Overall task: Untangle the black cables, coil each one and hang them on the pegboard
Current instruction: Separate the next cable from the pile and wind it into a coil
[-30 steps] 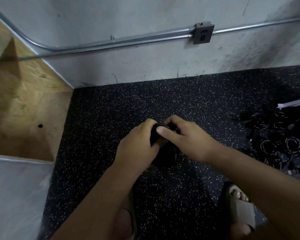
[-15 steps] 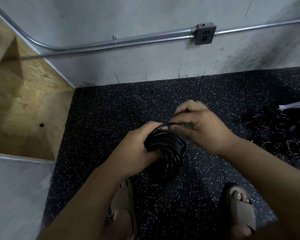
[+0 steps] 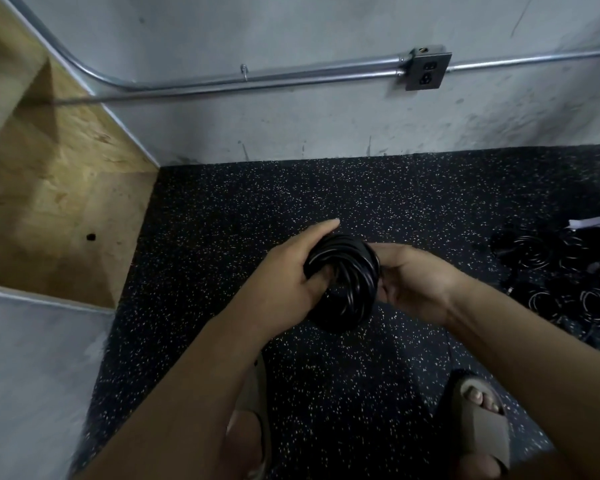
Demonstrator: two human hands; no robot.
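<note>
- A bundle of glossy black cable wound into a thick coil is held in the air between both hands. It is near the middle of the view, above the black speckled rubber floor.
- The left hand grips the coil's nine o'clock side. The thumb is tucked into the loops and the forefinger lies straight over the top towards twelve o'clock. The other fingers are hidden behind the bundle.
- The right hand holds the three o'clock side with its fingers curled against the outer turns. I cannot tell whether they pinch a loose end.
- The step in hand looks like securing a finished coil.
- To do it well, the left thumb should clamp the turns while the right hand wraps the tail tightly round the bundle and tucks the end in. A loop should be left free for a peg.
- The cable looks stiff and slick, so the turns will likely spring apart if either grip loosens.
- A heap of further black cables lies on the floor at three o'clock, well apart from the coil, so much of the task remains.
- No pegboard is in view.
</note>
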